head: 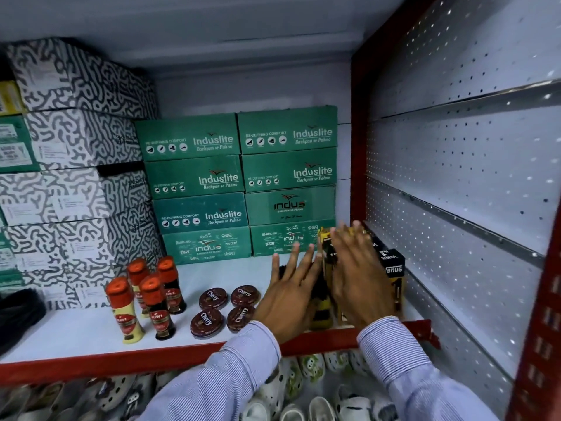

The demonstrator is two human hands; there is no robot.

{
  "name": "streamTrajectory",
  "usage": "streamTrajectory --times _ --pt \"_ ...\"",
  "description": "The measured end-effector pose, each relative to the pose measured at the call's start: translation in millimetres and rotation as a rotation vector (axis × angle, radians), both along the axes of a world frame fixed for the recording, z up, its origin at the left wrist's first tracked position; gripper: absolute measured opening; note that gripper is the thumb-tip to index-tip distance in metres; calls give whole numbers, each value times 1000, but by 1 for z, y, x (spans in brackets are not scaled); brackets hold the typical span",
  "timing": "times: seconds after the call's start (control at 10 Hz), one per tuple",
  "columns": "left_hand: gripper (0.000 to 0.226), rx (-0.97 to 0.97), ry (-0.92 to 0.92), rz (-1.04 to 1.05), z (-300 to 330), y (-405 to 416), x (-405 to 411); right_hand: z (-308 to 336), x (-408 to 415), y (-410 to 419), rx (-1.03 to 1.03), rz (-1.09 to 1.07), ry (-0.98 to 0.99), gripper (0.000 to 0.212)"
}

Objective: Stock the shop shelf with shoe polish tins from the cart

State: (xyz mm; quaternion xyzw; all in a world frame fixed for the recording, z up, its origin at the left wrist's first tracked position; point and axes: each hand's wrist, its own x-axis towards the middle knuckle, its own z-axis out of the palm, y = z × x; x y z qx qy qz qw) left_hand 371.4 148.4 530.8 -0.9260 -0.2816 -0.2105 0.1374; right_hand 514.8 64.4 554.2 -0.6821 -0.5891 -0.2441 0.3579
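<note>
Several round dark-red Cherry polish tins lie flat in a cluster on the white shelf, left of my hands. My left hand is flat with fingers spread, pressed against the left side of a row of yellow and black boxes. On the other side of the same row, over its top, rests my right hand, also open and flat. A black and yellow Venus box stands at the right end. No tin is in either hand.
Several Kiwi liquid polish bottles with orange caps stand left of the tins. Green Induslite shoe boxes are stacked at the back, patterned black-and-white boxes at the left. The shelf's red front edge and a perforated panel bound the space.
</note>
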Motion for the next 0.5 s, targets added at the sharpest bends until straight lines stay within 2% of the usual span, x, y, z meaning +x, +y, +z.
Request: streamTrajectory --times 0.1,0.2,0.3,0.4,0.5 --pt "79 96 6 -59 4 -7 28 -4 33 -5 -35 -129 38 62" --pt "78 71 54 -76 5 -9 50 -23 59 -5 -135 -212 92 66" --pt "75 41 83 -63 0 -5 56 -32 63 -6 -256 -206 68 74" --pt "74 8 70 -78 -3 -7 58 -32 66 -6 -252 -191 56 73" --pt "77 32 19 -55 6 -13 50 -19 55 -8 -149 -165 86 66"
